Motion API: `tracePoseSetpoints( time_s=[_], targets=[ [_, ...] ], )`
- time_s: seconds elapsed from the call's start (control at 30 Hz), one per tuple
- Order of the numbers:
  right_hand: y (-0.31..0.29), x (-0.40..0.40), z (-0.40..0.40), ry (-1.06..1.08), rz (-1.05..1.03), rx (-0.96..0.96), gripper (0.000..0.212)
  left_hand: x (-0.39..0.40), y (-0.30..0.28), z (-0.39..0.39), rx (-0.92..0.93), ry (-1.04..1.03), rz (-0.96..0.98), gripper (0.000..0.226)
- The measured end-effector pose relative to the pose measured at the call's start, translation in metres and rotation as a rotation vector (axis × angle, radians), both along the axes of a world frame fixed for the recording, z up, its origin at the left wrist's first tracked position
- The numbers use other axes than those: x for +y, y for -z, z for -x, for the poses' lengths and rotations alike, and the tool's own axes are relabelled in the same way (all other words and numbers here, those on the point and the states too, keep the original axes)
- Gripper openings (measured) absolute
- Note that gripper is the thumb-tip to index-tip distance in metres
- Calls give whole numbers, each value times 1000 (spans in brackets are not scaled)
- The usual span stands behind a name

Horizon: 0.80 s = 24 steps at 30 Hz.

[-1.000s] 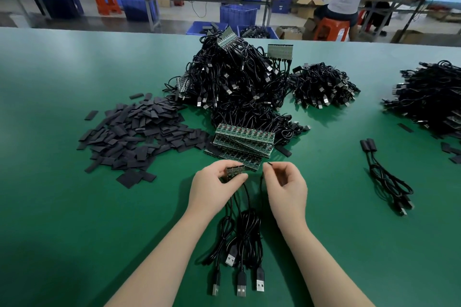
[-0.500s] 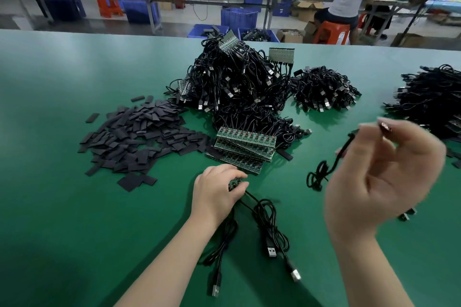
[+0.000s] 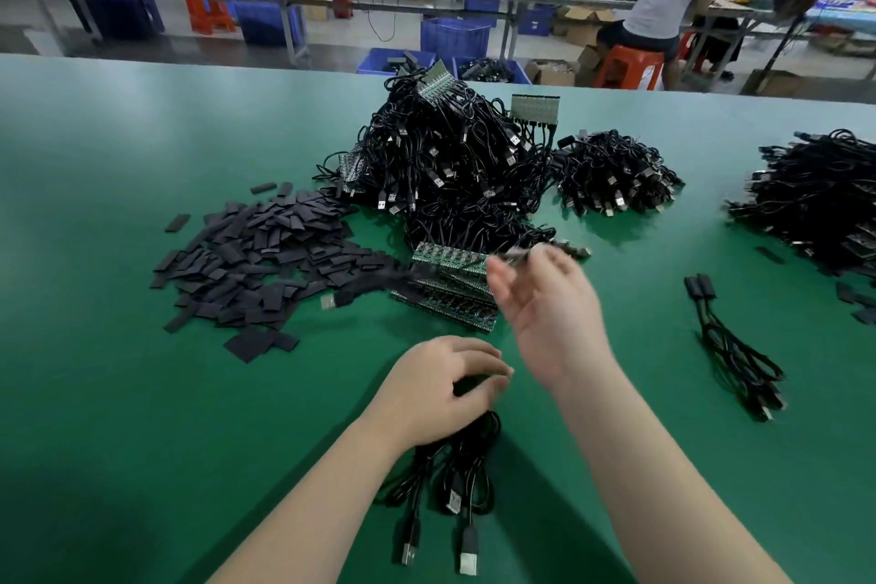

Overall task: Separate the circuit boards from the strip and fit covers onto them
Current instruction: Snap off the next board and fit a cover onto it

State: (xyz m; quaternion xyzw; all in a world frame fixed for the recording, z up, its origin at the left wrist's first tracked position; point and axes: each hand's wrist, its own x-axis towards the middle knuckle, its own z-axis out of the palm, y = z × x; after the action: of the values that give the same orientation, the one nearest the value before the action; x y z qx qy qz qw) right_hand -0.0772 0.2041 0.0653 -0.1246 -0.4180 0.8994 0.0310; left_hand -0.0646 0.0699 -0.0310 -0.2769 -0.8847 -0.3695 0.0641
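While blurred, board (image 3: pixel 516 255) at right-hand fingers (image 3: pixel 545 262).

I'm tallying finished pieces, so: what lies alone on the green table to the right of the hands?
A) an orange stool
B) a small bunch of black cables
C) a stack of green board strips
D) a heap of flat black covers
B: a small bunch of black cables lies apart on the table, right of the right hand.

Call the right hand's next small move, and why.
Probably carry on left to the pile of black covers and pick one. The right hand pinches a blurred board with its cable trailing left, no cover visible on it. The left hand pins the remaining strip's cables.
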Motion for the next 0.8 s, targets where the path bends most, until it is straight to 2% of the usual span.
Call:
tracePoseSetpoints(
  time_s=[0.1, 0.2, 0.27, 0.33, 0.4, 0.43, 0.5, 0.57, 0.63, 0.7, 0.8],
  targets=[
    [44, 0, 3, -61, -343, -103, 5, 2, -5, -5, 94, 87, 75, 38],
    [73, 7, -3, -42, -685, 6, 8, 4, -8, -9, 370, 36, -64, 31],
    [83, 12, -9, -54, -861, 104, 13, 1, -14, -3, 449, -127, -243, 31],
    [89, 14, -14, -116, -917, 179, 18, -8, -26, 13, 378, -396, -370, 33],
    [91, 14, -17, -194, -983, 220, 21, -30, -33, 43, 260, -657, -379, 29],
    [92, 13, -17, -230, -1022, 235, 20, -44, -35, 62, 198, -754, -311, 25],
    [93, 11, -17, -275, -1075, 255, 16, -77, -37, 96, 38, -867, -52, 32],
    [94, 11, -17, -266, -1077, 268, 15, -108, -36, 121, -108, -848, 306, 43],
    [93, 12, -16, -242, -1048, 274, 16, -130, -33, 133, -207, -740, 614, 41],
    [93, 13, -15, -231, -1037, 267, 18, -142, -31, 138, -162, -686, 751, 34],
    [94, 13, -13, -223, -1030, 263, 20, -144, -32, 138, -28, -744, 745, 26]
  ],
)
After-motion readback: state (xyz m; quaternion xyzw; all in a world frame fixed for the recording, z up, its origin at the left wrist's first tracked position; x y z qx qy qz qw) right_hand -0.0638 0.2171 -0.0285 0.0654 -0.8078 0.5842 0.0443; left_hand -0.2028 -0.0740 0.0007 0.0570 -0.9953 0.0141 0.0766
